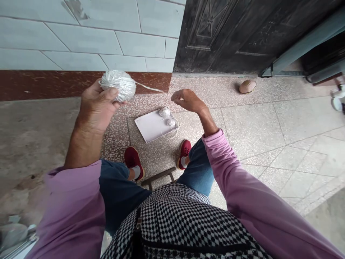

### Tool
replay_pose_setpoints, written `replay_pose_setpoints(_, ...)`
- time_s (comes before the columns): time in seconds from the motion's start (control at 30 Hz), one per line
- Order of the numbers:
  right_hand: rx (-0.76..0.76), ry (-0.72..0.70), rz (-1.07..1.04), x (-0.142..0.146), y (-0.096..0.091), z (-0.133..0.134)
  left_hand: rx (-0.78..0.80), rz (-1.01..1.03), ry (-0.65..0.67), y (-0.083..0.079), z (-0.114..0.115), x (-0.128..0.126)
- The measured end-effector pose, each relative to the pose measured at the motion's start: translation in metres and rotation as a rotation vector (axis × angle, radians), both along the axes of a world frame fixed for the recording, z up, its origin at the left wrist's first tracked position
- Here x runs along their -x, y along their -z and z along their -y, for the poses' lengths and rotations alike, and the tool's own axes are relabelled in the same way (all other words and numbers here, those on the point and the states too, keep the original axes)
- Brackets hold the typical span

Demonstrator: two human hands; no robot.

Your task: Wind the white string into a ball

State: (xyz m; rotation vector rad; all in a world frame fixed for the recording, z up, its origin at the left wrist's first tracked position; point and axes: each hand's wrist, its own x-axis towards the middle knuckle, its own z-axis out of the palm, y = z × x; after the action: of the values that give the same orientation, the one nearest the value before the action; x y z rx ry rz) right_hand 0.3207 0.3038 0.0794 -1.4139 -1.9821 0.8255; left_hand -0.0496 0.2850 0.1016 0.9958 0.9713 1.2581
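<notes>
My left hand is closed around a large ball of shiny white twine, held up in front of the tiled wall. From the ball a strand stretches right to my right hand, whose fingers are pinched together on its end. Below, on the floor between my feet, lies a shallow white tray. Two smaller white balls sit at its right side, and a loose loop of cord hangs over the tray's edge.
A dark panelled door stands beyond the speckled floor. A pinkish rounded object lies near its sill. My red shoes flank the tray. A metal bar frame shows under my seat. Glassy items stand at lower left.
</notes>
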Motion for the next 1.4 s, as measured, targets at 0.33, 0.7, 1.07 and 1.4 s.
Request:
replay_pose_setpoints(0.33,0.218,-0.288,-0.436,0.075,0.006,0.010,-0.010,0.035,0.272,0.015,0.012,-0.019)
replay_pose_setpoints(0.7,0.379,-0.174,-0.622,0.077,0.022,0.014,-0.042,0.085,0.338,0.014,0.015,-0.019)
replay_pose_setpoints(1.07,0.342,0.115,-0.567,0.079,0.010,0.016,-0.096,0.063,0.286,0.028,0.007,-0.026)
replay_pose_setpoints(1.4,0.161,-0.290,-0.130,0.112,0.005,0.061,-0.214,-0.321,-0.250,0.054,-0.021,-0.017)
